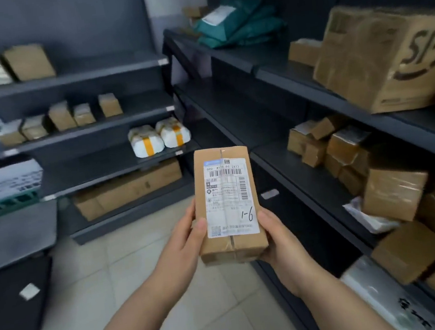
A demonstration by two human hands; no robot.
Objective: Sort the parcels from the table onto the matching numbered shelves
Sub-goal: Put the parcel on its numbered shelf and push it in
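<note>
A narrow brown cardboard parcel [227,204] is held upright in front of me, its white shipping label facing me with "1-6" handwritten at the lower right. My left hand [185,239] grips its left side with the thumb on the label's edge. My right hand [274,235] cups its lower right corner from beneath. Dark shelving [93,128] stands ahead on the left, and a second dark rack [303,95] runs along the right. Small white tags sit on the shelf edges; their numbers are too blurred to read.
Left shelves hold small brown boxes [62,117] and two white bundles with orange tape [159,139]. The right rack carries green mailers [238,24], a large SF box [388,55] and several brown boxes [345,155]. A dark table edge [15,236] sits at left, tiled floor below.
</note>
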